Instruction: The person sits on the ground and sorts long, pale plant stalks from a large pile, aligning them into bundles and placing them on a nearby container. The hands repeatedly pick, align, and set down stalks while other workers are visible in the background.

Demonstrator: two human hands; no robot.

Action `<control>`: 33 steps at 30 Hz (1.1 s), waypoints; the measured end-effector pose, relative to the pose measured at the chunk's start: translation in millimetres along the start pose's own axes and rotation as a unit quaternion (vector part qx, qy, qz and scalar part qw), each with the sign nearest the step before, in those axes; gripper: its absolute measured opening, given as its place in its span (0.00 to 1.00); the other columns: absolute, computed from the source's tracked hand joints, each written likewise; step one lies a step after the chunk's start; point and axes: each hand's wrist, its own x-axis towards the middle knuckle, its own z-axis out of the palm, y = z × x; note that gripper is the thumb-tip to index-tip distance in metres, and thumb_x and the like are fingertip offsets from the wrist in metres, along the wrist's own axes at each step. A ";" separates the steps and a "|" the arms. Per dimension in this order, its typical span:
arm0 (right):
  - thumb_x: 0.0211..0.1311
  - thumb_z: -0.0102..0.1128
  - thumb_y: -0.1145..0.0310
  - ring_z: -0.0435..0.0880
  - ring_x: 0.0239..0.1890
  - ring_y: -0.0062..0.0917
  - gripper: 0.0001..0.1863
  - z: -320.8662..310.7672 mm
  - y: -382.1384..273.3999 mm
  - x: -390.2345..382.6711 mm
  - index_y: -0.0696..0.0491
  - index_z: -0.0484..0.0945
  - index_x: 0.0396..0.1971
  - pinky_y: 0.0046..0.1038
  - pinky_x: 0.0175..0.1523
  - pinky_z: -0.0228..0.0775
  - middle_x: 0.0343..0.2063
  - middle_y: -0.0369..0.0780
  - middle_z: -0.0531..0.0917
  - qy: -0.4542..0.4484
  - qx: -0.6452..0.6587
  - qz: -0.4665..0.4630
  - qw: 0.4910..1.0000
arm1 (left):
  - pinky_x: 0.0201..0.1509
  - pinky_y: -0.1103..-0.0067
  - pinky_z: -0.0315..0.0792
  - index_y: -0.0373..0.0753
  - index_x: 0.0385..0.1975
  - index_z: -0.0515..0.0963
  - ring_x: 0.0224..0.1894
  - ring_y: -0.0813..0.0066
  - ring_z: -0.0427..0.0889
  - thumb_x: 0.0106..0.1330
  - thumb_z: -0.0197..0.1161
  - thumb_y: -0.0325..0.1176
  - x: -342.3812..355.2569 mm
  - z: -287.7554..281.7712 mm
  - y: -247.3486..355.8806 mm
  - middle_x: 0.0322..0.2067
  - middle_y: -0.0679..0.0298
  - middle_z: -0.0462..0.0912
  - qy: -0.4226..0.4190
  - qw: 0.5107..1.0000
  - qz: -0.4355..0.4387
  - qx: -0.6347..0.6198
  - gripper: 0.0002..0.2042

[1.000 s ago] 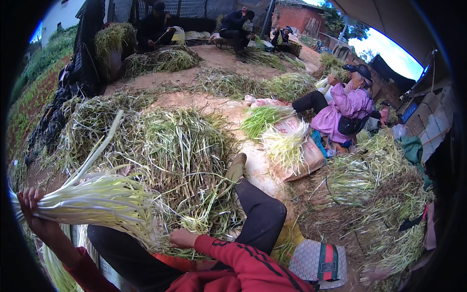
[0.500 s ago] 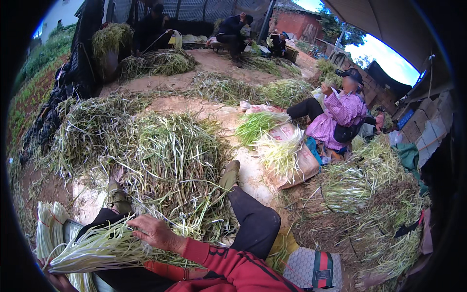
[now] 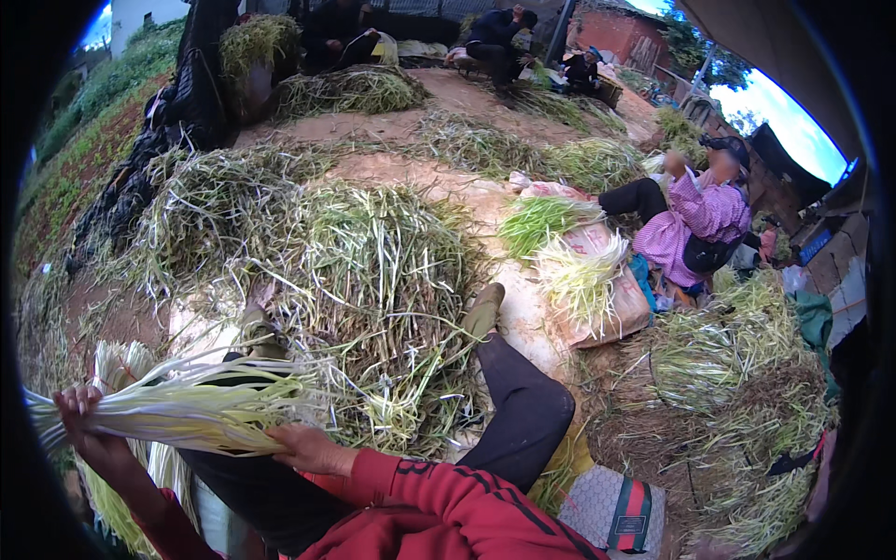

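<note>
At the lower left, my left hand (image 3: 82, 411) is closed round a long bundle of pale white-yellow stems (image 3: 191, 406), raised over my thighs. My right hand (image 3: 303, 446), in a red sleeve, has its fingers curled on the bundle's loose, leafy right end. Behind and under the held bundle are more pale bundles (image 3: 126, 359), some tied. Between my feet lies a big heap of withered green and straw-coloured stalks (image 3: 373, 271).
A person in pink checks (image 3: 691, 219) sits at right beside a sack (image 3: 621, 308) bearing green and pale bundles. Several workers (image 3: 495, 47) sit at the back among piles. A grey patterned item (image 3: 588, 504) with a striped band lies by my right leg, near more stalks (image 3: 719, 373).
Half a second ago the bundle was lower; my left hand has lifted it leftward again. My right hand has moved slightly down and right onto its end. The whole view has shifted a little.
</note>
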 end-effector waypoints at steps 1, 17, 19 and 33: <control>0.49 0.60 0.64 0.74 0.40 0.41 0.24 -15.4 -9.8 -4.5 0.53 0.68 0.47 0.36 0.44 0.68 0.37 0.45 0.75 0.027 -0.025 -0.025 0.999 | 0.39 0.79 0.63 0.41 0.22 0.62 0.25 0.80 0.62 0.68 0.47 0.32 -2.9 -14.0 10.7 0.21 0.70 0.62 -0.026 0.999 -0.024 -0.028 0.11; 0.47 0.63 0.63 0.78 0.25 0.35 0.10 -129.2 -28.5 -64.0 0.52 0.79 0.29 0.33 0.28 0.69 0.22 0.43 0.77 -0.008 -0.153 0.083 0.985 | 0.33 0.81 0.66 0.43 0.18 0.63 0.20 0.81 0.64 0.64 0.52 0.35 -114.5 -211.0 80.7 0.16 0.72 0.63 0.304 0.952 -0.017 -0.041 0.12; 0.47 0.63 0.73 0.77 0.22 0.30 0.05 -146.3 -57.7 -33.8 0.54 0.78 0.26 0.27 0.25 0.68 0.20 0.41 0.77 0.073 -0.072 0.021 0.995 | 0.33 0.81 0.66 0.44 0.18 0.63 0.20 0.81 0.64 0.64 0.52 0.35 -114.6 -205.9 86.3 0.16 0.72 0.63 0.293 0.955 -0.012 -0.034 0.12; 0.44 0.54 0.72 0.72 0.21 0.21 0.16 -89.1 -112.0 83.3 0.47 0.78 0.37 0.24 0.24 0.63 0.20 0.32 0.70 0.047 -0.257 -0.295 0.919 | 0.31 0.82 0.65 0.42 0.24 0.65 0.22 0.82 0.66 0.64 0.53 0.33 -101.0 -159.8 66.8 0.18 0.72 0.66 0.262 0.964 -0.015 -0.047 0.08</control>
